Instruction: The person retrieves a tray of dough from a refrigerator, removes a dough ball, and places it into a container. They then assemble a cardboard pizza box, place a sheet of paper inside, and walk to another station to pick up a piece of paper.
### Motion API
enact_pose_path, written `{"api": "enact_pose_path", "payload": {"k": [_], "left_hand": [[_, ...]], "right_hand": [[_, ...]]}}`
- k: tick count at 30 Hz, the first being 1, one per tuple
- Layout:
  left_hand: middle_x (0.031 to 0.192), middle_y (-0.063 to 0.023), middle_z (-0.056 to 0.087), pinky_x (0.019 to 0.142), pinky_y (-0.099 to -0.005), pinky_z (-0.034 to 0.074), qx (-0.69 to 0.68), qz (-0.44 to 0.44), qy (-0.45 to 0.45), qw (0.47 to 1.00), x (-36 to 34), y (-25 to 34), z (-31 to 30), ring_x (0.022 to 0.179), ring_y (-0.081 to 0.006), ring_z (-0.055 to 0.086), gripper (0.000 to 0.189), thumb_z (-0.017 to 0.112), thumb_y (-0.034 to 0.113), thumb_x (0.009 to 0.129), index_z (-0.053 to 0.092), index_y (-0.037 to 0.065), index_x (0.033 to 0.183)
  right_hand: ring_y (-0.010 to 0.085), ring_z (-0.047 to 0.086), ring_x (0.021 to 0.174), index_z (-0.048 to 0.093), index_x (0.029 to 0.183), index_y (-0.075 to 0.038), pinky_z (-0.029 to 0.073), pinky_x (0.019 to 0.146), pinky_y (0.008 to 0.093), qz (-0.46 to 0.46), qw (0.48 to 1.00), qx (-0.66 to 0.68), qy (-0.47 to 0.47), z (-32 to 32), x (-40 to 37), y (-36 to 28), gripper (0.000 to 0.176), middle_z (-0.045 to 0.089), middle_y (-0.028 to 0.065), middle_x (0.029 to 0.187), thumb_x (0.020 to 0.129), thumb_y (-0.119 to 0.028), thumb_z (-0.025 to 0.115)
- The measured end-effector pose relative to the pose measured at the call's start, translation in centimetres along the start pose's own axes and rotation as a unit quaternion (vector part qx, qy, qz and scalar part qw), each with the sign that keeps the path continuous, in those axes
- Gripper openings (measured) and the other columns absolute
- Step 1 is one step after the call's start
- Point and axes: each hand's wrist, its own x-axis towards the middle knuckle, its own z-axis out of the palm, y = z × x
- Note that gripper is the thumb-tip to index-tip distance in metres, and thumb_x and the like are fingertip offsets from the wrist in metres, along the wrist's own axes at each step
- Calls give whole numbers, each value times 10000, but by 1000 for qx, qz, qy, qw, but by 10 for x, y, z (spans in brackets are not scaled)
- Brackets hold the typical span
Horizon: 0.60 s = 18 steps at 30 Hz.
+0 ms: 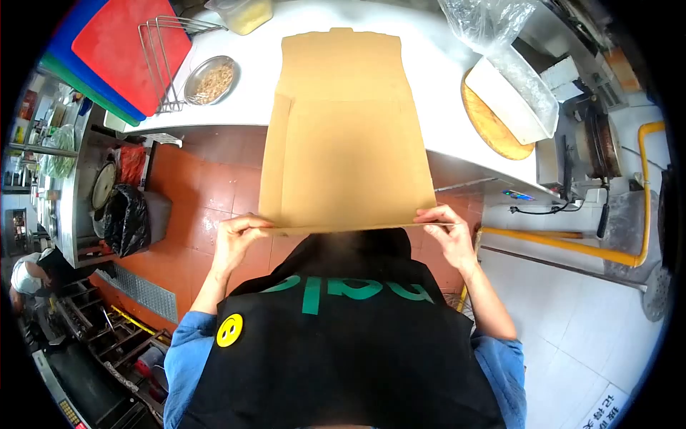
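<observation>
A brown cardboard box (350,154), partly unfolded, stretches from the white counter (250,100) toward my body, its lid flap lying flat at the far end. My left hand (236,243) pinches the near left corner of the box. At the near right corner, my right hand (450,232) grips the edge between thumb and fingers. The near edge is folded up and hangs past the counter's front, close to my black apron.
Left on the counter are a metal bowl (212,81) of shredded food, a wire rack (161,64) and a red cutting board (128,46). At right, a white plastic bin (511,96) rests on a round wooden board (493,129). A person (28,275) is far left.
</observation>
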Motion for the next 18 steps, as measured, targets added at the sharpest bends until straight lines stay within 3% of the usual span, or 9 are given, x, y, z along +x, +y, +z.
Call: {"api": "enact_pose_path", "payload": {"k": [4, 7, 9, 11, 13, 14, 16, 17, 18], "left_hand": [[715, -59, 625, 692, -294, 491, -177, -50, 95, 978, 20, -26, -8, 684, -122, 583, 88, 642, 105, 850, 644, 19, 832], [730, -58, 632, 702, -294, 493, -183, -64, 34, 980, 25, -6, -13, 688, -130, 584, 105, 621, 112, 868, 653, 12, 872], [761, -67, 647, 731, -296, 496, -209, -75, 2, 975, 28, -6, -16, 703, -132, 593, 124, 599, 117, 886, 657, 10, 909], [782, -80, 661, 733, -277, 489, -343, -139, 76, 926, 30, -3, -8, 713, -129, 601, 129, 591, 112, 891, 660, 7, 924], [865, -77, 674, 708, -283, 496, -396, -167, 94, 898, 34, -30, -6, 748, -123, 606, 139, 600, 122, 892, 662, 5, 935], [908, -59, 670, 681, -289, 495, -276, -137, 88, 947, 38, -35, -4, 767, -114, 602, 147, 605, 128, 893, 663, 1, 941], [895, -50, 649, 618, -313, 487, 35, -114, 95, 988, 40, -24, 10, 763, -139, 590, 169, 637, 109, 858, 676, 33, 1004], [895, -50, 649, 618, -313, 487, 33, -121, 94, 988, 39, 4, 24, 763, -139, 590, 169, 637, 109, 858, 676, 33, 1004], [803, -58, 605, 608, -312, 479, 255, 31, 75, 964, 39, 36, 37, 722, -170, 577, 197, 642, 82, 828, 683, 61, 1020]], "right_hand": [[180, 617, 980, 550, 1063, -22, 452, 919, 345, -25, 996, -76, -37, -19, 8, 26, 187, 649, 103, 1033, 887, 25, 508], [151, 643, 804, 608, 1026, -5, 498, 811, 309, -8, 990, -108, -93, -38, 20, 17, 152, 668, 109, 987, 898, -21, 528], [134, 628, 779, 636, 1004, -8, 509, 718, 277, -14, 977, 154, -147, -51, 34, 39, 159, 677, 104, 969, 909, -90, 539], [123, 612, 745, 628, 1010, -2, 498, 683, 256, -16, 977, 163, -134, -46, 38, 42, 190, 679, 97, 975, 919, -137, 529], [117, 609, 737, 635, 978, -5, 498, 671, 256, 35, 994, 52, -88, -46, 47, 67, 161, 684, 93, 953, 911, -120, 544], [108, 616, 747, 632, 978, -24, 491, 630, 245, 99, 993, -41, -44, -39, 47, 63, 133, 689, 66, 938, 910, -102, 548], [165, 585, 650, 621, 1046, -69, 479, 566, 273, -236, 929, -286, -4, -24, 54, 50, 202, 634, 35, 772, 848, -55, 589], [191, 573, 645, 613, 1088, -84, 481, 558, 294, -409, 830, -377, -19, -17, 59, 25, 271, 598, 32, 736, 820, -44, 602], [191, 573, 645, 613, 1088, -84, 481, 558, 294, -406, 832, -377, -26, -9, 55, 8, 271, 598, 32, 736, 820, -44, 602]]}}
